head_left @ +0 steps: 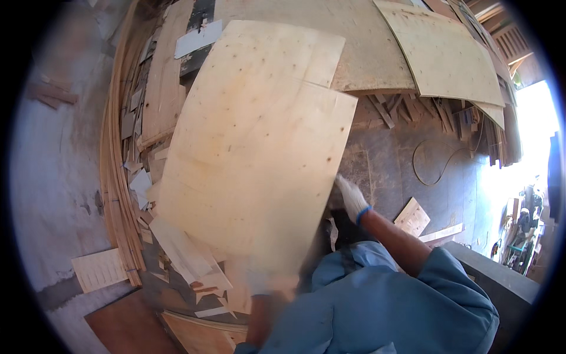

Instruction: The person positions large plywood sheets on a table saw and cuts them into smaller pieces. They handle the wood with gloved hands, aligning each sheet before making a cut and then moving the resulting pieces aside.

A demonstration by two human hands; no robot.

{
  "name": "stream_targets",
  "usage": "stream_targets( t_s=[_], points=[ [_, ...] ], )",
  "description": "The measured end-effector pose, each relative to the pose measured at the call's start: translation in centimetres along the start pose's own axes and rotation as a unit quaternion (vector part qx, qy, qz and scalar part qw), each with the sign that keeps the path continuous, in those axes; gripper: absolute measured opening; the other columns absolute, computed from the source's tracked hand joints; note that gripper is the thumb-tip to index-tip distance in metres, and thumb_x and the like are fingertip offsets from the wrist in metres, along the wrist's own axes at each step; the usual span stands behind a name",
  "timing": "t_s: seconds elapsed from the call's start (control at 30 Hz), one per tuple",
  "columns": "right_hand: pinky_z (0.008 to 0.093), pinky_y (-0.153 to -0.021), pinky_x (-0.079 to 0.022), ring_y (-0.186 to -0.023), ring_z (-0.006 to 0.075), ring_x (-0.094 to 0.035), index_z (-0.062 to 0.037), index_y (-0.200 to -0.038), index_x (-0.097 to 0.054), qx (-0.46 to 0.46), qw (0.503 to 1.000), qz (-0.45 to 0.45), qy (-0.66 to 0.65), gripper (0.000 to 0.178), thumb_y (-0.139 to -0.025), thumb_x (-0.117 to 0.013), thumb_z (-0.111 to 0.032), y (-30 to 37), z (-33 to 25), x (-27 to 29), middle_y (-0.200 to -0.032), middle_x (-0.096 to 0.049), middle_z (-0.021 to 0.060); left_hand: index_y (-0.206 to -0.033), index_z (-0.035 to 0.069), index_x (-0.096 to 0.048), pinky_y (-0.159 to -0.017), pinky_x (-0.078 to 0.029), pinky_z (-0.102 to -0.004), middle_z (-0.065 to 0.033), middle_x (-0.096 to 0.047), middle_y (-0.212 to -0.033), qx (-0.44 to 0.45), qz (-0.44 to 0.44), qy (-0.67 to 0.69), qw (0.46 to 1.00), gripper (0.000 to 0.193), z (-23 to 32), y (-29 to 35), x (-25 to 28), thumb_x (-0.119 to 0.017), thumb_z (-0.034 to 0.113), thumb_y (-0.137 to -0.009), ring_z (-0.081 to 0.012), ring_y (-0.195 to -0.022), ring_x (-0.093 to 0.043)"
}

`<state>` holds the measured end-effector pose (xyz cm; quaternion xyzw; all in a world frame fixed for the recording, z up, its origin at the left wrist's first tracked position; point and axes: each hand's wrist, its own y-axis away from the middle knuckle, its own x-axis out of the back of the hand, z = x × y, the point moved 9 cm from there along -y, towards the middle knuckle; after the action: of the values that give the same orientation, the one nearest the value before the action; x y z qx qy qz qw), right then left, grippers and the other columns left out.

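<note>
A large pale plywood sheet (247,159), dotted with small dark knots, fills the middle of the head view. Its far part overlaps another pale sheet (300,47) lying on the stack beyond. My right hand (352,199), in a white work glove with a blue cuff, grips the right edge of the nearer sheet; some of its fingers are hidden. At the sheet's near end is my left hand (272,284), smeared by blur, so its fingers cannot be made out. The left forearm comes up from the lower edge.
Brown boards (368,47) are stacked at the far side, with another plywood sheet (451,56) on top at the right. Long thin wood strips (115,177) run along the left. Offcuts (191,256) litter the floor nearby. A square wood piece (413,217) lies right of my arm.
</note>
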<state>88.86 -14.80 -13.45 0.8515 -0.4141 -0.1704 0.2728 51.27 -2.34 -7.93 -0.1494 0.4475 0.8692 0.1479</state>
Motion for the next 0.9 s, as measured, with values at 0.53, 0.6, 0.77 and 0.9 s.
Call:
stream_targets(
  t_s=[0.53, 0.6, 0.77, 0.9],
  points=[
    [0.0304, -0.068, -0.05, -0.08, 0.0134, -0.062, 0.0, -0.109, -0.066, -0.12, 0.98, 0.152, -0.035, 0.053, -0.1, -0.048, -0.049, 9.0, 4.5, 8.7, -0.09, -0.066, 0.0037, -0.13, -0.002, -0.055, -0.097, -0.046, -0.0393, -0.0174, -0.063, -0.124, -0.333, 0.179, -0.587, 0.715, 0.049, 18.4, -1.4, -14.4, -0.044, 0.036, -0.102, -0.0297, -0.113, -0.06],
    [0.0304, -0.068, -0.049, -0.08, 0.013, -0.061, 0.0006, -0.109, -0.066, -0.114, 0.981, 0.154, -0.024, 0.053, -0.1, -0.048, -0.048, 8.9, 4.1, 8.4, -0.09, -0.065, 0.0033, -0.129, -0.003, -0.055, -0.098, -0.046, -0.0393, -0.018, -0.063, -0.124, -0.235, 0.28, -0.627, 0.688, 0.049, 23.7, -4.2, -10.9, -0.044, 0.037, -0.102, -0.0303, -0.113, -0.06],
    [0.031, -0.069, -0.049, -0.079, 0.0134, -0.061, 0.002, -0.108, -0.066, -0.082, 0.989, 0.111, -0.052, 0.05, -0.1, -0.048, -0.044, 9.5, 0.2, 4.7, -0.091, -0.066, 0.0045, -0.122, -0.004, -0.061, -0.093, -0.048, -0.0344, -0.0119, -0.067, -0.115, -0.24, 0.1, -0.433, 0.863, 0.059, 26.0, -18.2, 8.6, -0.045, 0.048, -0.101, -0.021, -0.104, -0.063],
    [0.0312, -0.066, -0.049, -0.075, 0.0139, -0.061, 0.0026, -0.103, -0.067, 0.055, 0.971, 0.176, 0.153, 0.05, -0.1, -0.047, -0.043, 6.3, 6.8, 8.5, -0.087, -0.067, 0.0056, -0.12, -0.004, -0.063, -0.087, -0.053, -0.0315, -0.01, -0.069, -0.11, -0.184, 0.077, -0.387, 0.9, 0.062, 25.7, -18.2, 4.7, -0.048, 0.052, -0.099, -0.0166, -0.096, -0.066]
  ],
)
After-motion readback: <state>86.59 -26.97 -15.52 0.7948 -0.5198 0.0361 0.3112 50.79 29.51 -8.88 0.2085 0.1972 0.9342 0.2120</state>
